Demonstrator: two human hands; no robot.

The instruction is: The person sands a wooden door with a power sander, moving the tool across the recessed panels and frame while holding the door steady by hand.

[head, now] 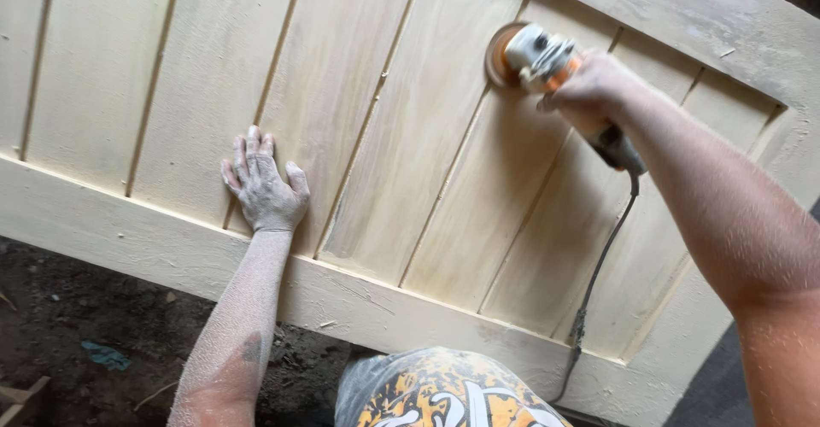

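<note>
A large pale wooden door panel (410, 137) with vertical grooved boards fills the view. My left hand (263, 186), coated in dust, lies flat with fingers apart on a board near the panel's lower rail. My right hand (589, 94) grips the body of a grey and orange power sander (540, 58). Its round sanding disc (497, 53) presses on the boards near the top rail. The sander's cable (598, 269) hangs down across the panel.
Dark dirt floor (102, 324) lies below the panel at lower left, with a bluish scrap (107, 356) and a wood piece at the corner. My yellow and black patterned clothing (440, 388) shows at the bottom centre.
</note>
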